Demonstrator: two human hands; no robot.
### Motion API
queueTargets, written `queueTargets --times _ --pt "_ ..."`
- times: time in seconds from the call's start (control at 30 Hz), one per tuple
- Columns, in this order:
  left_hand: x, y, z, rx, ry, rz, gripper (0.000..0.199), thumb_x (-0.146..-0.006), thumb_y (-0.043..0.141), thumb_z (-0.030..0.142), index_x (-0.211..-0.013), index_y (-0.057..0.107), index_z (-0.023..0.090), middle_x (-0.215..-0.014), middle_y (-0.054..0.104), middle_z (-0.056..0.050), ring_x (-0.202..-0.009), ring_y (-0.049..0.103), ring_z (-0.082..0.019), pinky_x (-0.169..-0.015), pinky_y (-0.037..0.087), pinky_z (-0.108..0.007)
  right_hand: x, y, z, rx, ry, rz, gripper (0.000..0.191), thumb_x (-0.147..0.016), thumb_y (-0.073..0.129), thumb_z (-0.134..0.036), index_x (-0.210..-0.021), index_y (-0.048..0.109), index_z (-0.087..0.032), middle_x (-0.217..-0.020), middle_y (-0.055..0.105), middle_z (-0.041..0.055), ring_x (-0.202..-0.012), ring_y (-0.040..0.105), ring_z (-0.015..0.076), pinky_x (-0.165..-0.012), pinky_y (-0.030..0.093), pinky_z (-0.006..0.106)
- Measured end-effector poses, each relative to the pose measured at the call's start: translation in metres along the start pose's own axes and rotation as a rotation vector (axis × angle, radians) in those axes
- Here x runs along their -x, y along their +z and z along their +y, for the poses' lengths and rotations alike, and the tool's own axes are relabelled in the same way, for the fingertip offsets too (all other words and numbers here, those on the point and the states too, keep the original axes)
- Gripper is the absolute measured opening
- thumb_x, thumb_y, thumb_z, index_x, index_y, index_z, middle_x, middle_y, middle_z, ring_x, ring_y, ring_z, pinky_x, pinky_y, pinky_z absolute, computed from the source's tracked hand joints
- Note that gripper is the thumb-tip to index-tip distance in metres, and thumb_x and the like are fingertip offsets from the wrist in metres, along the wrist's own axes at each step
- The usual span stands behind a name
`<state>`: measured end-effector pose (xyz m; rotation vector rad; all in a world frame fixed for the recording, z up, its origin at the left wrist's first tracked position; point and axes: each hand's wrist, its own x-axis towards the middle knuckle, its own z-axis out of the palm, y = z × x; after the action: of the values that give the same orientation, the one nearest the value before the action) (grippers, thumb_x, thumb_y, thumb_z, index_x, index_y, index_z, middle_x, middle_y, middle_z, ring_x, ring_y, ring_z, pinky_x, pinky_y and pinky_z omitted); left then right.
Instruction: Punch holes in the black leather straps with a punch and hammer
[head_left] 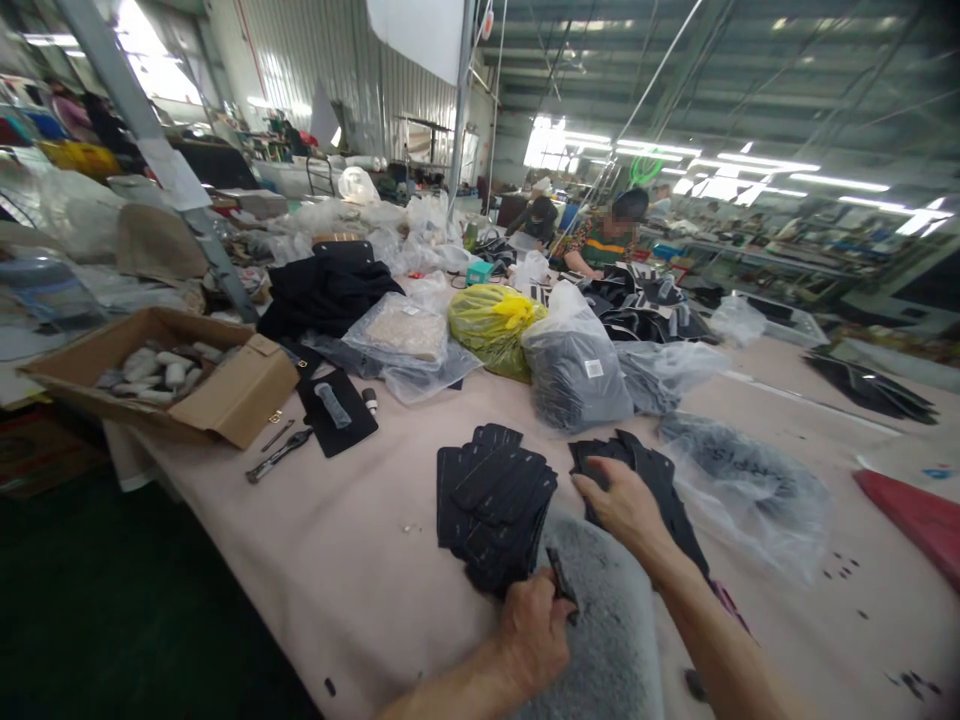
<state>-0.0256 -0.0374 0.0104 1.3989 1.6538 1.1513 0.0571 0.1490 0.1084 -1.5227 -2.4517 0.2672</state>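
My left hand is closed round a small dark tool, low over the left edge of a grey speckled slab. Just behind it lies a fanned pile of black flat pieces. My right hand rests with its fingers apart at a second pile of black pieces, to the right of the first. Whether its fingertips grip a piece cannot be made out. Part of the second pile is hidden under this hand and forearm.
An open cardboard box of white spools stands at the left. Behind the piles sit a yellow bag and a plastic-wrapped dark bundle. A clear bag lies right. A person works across the table.
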Motion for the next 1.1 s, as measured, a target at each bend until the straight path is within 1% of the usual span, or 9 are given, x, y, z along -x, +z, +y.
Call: queueTargets --times 0.1,0.17,0.33,0.47,0.57,0.67,0.8,0.93,1.1 --pt "0.002 0.002 -0.004 -0.107 0.049 -0.078 0.017 -0.079 0.05 0.014 -0.093 0.06 0.017 -0.084 0.069 -0.009 -0.079 0.065 -0.024 -0.07 0.047 -0.032 -0.015 0.02 -0.061 -0.013 -0.432 -0.208 0.042 -0.086 0.054 -0.046 -0.117 0.061 -0.019 -0.125 0.06 0.0108 -0.114 0.055 0.0249 -0.097 0.04 0.037" --pt "0.004 0.005 -0.008 -0.174 0.11 -0.119 0.017 -0.076 0.052 0.013 -0.092 0.058 0.018 -0.086 0.069 -0.008 -0.078 0.065 -0.024 -0.068 0.046 -0.032 -0.021 0.036 -0.092 0.06 -0.605 -0.304 0.052 -0.081 0.061 -0.052 -0.124 0.058 -0.022 -0.132 0.055 0.0103 -0.116 0.052 0.0266 -0.097 0.039 0.04" --pt "0.004 0.02 -0.024 -0.268 0.269 -0.143 0.024 -0.07 0.056 0.013 -0.092 0.053 0.019 -0.088 0.068 -0.008 -0.078 0.065 -0.024 -0.062 0.045 -0.031 -0.018 0.069 -0.122 0.173 -0.688 -0.348 0.075 -0.066 0.068 -0.069 -0.116 0.062 -0.014 -0.126 0.055 0.0205 -0.108 0.053 0.0368 -0.091 0.04 0.05" --pt "0.004 0.021 -0.024 -0.229 0.301 -0.109 0.024 -0.07 0.056 0.011 -0.092 0.053 0.02 -0.087 0.067 -0.009 -0.078 0.065 -0.024 -0.061 0.045 -0.031 -0.006 0.08 -0.12 0.235 -0.725 -0.313 0.049 -0.084 0.056 -0.054 -0.107 0.062 -0.01 -0.116 0.057 0.0222 -0.103 0.054 0.0344 -0.086 0.041 0.047" --pt "0.005 0.015 -0.017 -0.2 0.31 -0.104 0.025 -0.072 0.054 0.01 -0.093 0.054 0.021 -0.087 0.067 -0.009 -0.079 0.064 -0.025 -0.062 0.046 -0.032 -0.005 0.075 -0.114 0.238 -0.766 -0.305 0.027 -0.094 0.043 -0.033 -0.099 0.061 -0.013 -0.101 0.061 0.0154 -0.091 0.058 0.0255 -0.082 0.042 0.038" --pt "0.005 0.01 -0.01 -0.226 0.293 -0.093 0.025 -0.073 0.05 0.008 -0.093 0.054 0.021 -0.086 0.067 -0.01 -0.078 0.064 -0.025 -0.062 0.047 -0.032 -0.01 0.056 -0.1 0.216 -0.758 -0.272 0.021 -0.093 0.039 -0.016 -0.094 0.06 -0.014 -0.09 0.062 0.0097 -0.082 0.058 0.0199 -0.082 0.041 0.035" --pt "0.004 0.008 -0.008 -0.223 0.304 -0.062 0.019 -0.08 0.045 0.01 -0.092 0.056 0.019 -0.083 0.067 -0.009 -0.076 0.065 -0.024 -0.066 0.05 -0.033 0.004 0.012 -0.057 0.158 -0.654 -0.136 0.029 -0.092 0.037 -0.01 -0.111 0.058 -0.015 -0.113 0.06 0.0117 -0.105 0.053 0.0223 -0.095 0.037 0.037" --pt "0.006 0.009 -0.011 -0.18 0.364 0.034 0.022 -0.088 0.041 0.016 -0.092 0.062 0.018 -0.083 0.07 -0.011 -0.08 0.068 -0.024 -0.072 0.053 -0.033 0.076 -0.003 0.003 0.023 -0.52 0.098 0.044 -0.089 0.035 -0.005 -0.126 0.055 -0.017 -0.129 0.055 0.0114 -0.116 0.05 0.0242 -0.097 0.04 0.04" --pt "0.008 0.0 -0.009 -0.08 0.339 0.134 0.027 -0.092 0.041 0.02 -0.098 0.067 0.017 -0.093 0.074 -0.009 -0.091 0.07 -0.022 -0.082 0.054 -0.031 0.198 0.041 0.045 -0.014 -0.39 0.103 0.053 -0.08 0.038 -0.002 -0.127 0.058 -0.017 -0.132 0.056 0.0131 -0.127 0.045 0.0279 -0.101 0.043 0.049"
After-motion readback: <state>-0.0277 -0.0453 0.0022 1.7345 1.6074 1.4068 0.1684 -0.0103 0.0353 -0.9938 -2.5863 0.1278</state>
